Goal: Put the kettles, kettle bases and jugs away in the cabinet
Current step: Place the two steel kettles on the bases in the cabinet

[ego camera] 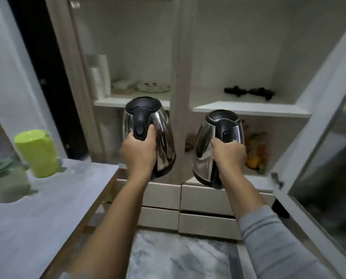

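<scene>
Gripping kettles — left hand (138, 152); right hand (229, 156)

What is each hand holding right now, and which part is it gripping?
The left hand holds one steel kettle by its black handle. The right hand holds the other steel kettle, also by its black handle.

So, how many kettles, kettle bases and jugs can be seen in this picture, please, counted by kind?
Kettles: 2, the left kettle and the right kettle, one held in each hand.
Kettle bases: 2, on the cabinet shelf.
Jugs: 1, the green jug.
Total: 5.
</scene>
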Available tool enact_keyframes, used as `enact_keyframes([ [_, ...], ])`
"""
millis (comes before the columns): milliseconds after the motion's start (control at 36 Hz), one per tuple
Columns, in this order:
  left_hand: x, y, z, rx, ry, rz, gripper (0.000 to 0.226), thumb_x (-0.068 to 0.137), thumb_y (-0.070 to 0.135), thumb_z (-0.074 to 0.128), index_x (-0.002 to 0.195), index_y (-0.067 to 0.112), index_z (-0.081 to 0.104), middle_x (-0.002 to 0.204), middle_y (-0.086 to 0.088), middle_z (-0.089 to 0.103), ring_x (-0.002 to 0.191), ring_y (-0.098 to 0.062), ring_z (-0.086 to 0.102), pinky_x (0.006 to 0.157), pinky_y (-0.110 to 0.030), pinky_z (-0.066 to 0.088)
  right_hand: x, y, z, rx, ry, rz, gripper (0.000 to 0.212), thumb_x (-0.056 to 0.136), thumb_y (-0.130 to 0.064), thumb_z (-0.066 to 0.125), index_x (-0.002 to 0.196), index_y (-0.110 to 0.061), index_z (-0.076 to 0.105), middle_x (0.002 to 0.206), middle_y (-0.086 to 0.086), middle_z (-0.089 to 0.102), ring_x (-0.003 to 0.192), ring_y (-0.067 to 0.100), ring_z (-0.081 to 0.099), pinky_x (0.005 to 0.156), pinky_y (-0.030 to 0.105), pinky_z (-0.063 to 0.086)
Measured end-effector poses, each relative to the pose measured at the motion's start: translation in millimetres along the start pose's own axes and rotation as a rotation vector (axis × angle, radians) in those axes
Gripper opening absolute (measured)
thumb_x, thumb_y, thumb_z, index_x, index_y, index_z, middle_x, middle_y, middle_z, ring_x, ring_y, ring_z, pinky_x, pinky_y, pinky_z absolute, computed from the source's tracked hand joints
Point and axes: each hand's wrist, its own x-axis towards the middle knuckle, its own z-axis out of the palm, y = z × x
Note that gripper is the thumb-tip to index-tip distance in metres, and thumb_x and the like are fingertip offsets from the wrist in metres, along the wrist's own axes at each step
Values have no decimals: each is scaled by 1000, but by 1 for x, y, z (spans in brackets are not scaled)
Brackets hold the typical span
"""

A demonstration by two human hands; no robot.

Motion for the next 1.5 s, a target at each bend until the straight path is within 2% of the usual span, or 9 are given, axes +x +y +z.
enact_keyframes([
  [83, -15, 20, 52, -35, -51, 30, 25, 88, 43, 58, 84, 18, 62, 76, 6, 62, 76, -14, 58, 69, -23, 40, 35, -6, -42, -47, 55, -35, 14, 75, -28, 61, 77, -16, 55, 67, -3, 54, 61, 12, 50, 57, 27, 39],
  [222, -31, 49, 127, -46, -91, 109, 23, 88, 44, 58, 81, 21, 58, 64, 17, 51, 58, 4, 46, 49, -5, 34, 90, -14, -87, 5, 140, -86, 19, 62, -34, 58, 73, -19, 60, 70, 3, 66, 74, 27, 67, 74, 45, 57],
  [528, -26, 97, 254, -130, -160, 227, 26, 88, 44, 60, 80, 20, 56, 64, 16, 51, 57, 5, 46, 50, -2, 37, 184, -47, -146, 5, 238, -219, 14, 65, -32, 60, 64, -20, 53, 72, 3, 64, 77, 29, 68, 74, 48, 58],
  [694, 10, 110, 309, -174, -167, 275, 29, 86, 44, 61, 67, 25, 50, 63, 14, 51, 58, -2, 49, 55, -22, 37, 239, -61, -138, -4, 306, -285, 19, 68, -30, 61, 63, -14, 53, 70, 7, 64, 74, 31, 67, 73, 49, 57],
  [833, 55, 119, 354, -190, -177, 314, 29, 87, 46, 59, 66, 29, 47, 61, 15, 49, 56, 1, 47, 52, -8, 32, 299, -76, -113, 43, 357, -307, 25, 61, -36, 58, 66, -11, 57, 77, 13, 69, 78, 35, 67, 75, 49, 56],
  [917, 88, 122, 383, -218, -167, 342, 30, 86, 46, 60, 67, 26, 49, 60, 15, 50, 56, -3, 48, 55, -21, 33, 333, -84, -98, 62, 386, -325, 18, 63, -33, 59, 58, -16, 52, 71, 11, 67, 77, 35, 67, 76, 48, 56],
  [1083, 143, 125, 440, -239, -165, 391, 28, 86, 43, 61, 80, 17, 56, 60, 13, 48, 67, -16, 49, 59, -19, 28, 393, -94, -76, 94, 430, -330, 18, 65, -29, 60, 53, -18, 50, 62, 6, 59, 76, 37, 67, 75, 49, 57],
  [1333, 190, 123, 530, -247, -213, 346, 27, 87, 45, 59, 84, 18, 57, 78, 4, 57, 75, -14, 51, 66, -22, 33, 490, -95, -57, 110, 481, -309, 18, 56, -31, 59, 50, -19, 46, 61, 6, 57, 77, 41, 67, 74, 51, 56],
  [1500, 214, 119, 598, -206, -221, 302, 38, 85, 51, 57, 85, 13, 59, 88, -8, 67, 88, -28, 61, 70, -28, 41, 570, -90, -50, 152, 407, -312, 22, 59, -21, 59, 50, -19, 40, 48, 1, 44, 53, 26, 51, 52, 35, 41],
])
